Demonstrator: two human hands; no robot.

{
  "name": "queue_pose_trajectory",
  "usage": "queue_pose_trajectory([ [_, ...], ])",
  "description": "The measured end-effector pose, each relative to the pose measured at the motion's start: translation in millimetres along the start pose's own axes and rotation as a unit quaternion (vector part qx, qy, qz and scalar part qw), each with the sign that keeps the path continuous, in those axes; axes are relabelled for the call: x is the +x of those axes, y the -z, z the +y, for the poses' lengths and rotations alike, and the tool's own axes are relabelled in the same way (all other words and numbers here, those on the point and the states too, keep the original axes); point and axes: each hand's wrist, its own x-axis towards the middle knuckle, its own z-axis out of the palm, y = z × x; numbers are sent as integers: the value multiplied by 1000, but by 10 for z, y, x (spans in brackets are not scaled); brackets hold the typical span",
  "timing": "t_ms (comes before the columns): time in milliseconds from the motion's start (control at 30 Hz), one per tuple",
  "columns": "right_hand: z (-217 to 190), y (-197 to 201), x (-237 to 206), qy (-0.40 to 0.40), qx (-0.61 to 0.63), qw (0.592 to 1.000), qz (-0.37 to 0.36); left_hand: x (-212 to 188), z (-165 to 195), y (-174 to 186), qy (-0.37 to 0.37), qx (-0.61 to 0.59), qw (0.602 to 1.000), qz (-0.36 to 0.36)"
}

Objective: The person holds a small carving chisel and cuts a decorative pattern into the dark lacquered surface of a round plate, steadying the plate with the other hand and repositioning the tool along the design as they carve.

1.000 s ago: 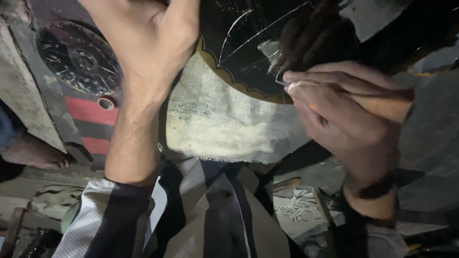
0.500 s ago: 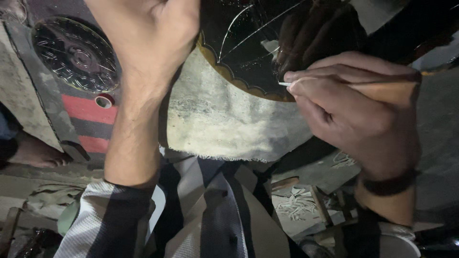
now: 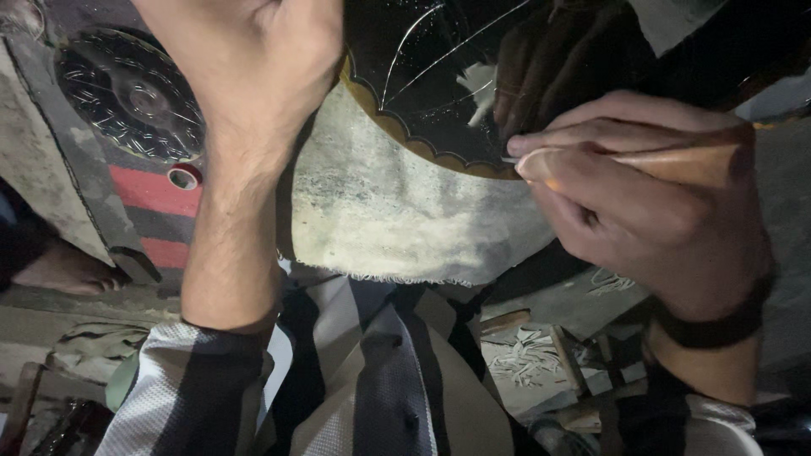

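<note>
Both hands unmoved: right hand [image 3: 650, 219] grip still clamps stylus [image 3: 676, 165]; left hand [image 3: 253, 59] grip unclear.

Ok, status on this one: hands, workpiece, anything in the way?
Left hand grips the dark scalloped plate's rim. Right hand holds a thin wooden tool, tip at the gold edge. Grey cloth underneath; nothing blocking.

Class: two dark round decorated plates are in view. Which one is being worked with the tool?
The scallop-edged plate at the top, under the right hand holding the tool; the other plate lies untouched at left.
</note>
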Motion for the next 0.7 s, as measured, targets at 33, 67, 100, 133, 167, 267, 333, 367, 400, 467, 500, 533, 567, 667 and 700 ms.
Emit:
queue_pose_trajectory([
  [33, -1, -4, 14, 2, 1, 1000, 2, -6, -3, -1, -5, 4, 1000, 1],
  [67, -3, -3, 24, 3, 1, 1000, 4, -6, -6, -2, -1, 0, 1000, 0],
  [100, -1, -13, 31, 5, -4, 1000, 3, -12, -12, -4, 3, -5, 1000, -1],
  [133, 8, -16, 29, 8, -8, 1000, 2, -14, -11, -2, 17, -14, 1000, -3],
  [167, 21, -29, 16, 11, -11, 1000, 1, -21, -14, 0, 22, -21, 1000, -5],
  [267, 114, -64, -91, 38, -3, 999, -9, -37, -12, -3, 18, -28, 999, -5],
  [333, 198, -101, -224, 5, 51, 998, 26, -58, -12, -6, 13, -21, 1000, 6],
  [367, 244, -116, -300, -14, 77, 996, 43, -48, -27, -11, -2, -11, 1000, 7],
  [400, 278, -147, -383, -27, 82, 992, 93, -47, -41, -17, -17, 0, 1000, 9],
  [467, 335, -223, -530, -52, 75, 979, 180, -14, -89, 6, -50, 14, 999, 3],
  [500, 352, -273, -585, -68, 64, 972, 216, -8, -104, 14, -53, 9, 999, -1],
  [533, 349, -343, -638, -86, 33, 965, 245, -19, -118, 9, -35, -19, 999, -3],
  [567, 347, -409, -670, -98, 8, 957, 272, -29, -125, 6, -26, -18, 999, -5],
  [667, 294, -624, -702, -126, -51, 929, 345, -55, -132, 19, -18, 32, 999, -15],
  [700, 286, -678, -696, -153, -34, 921, 356, -59, -134, 27, -22, 53, 998, -23],
])
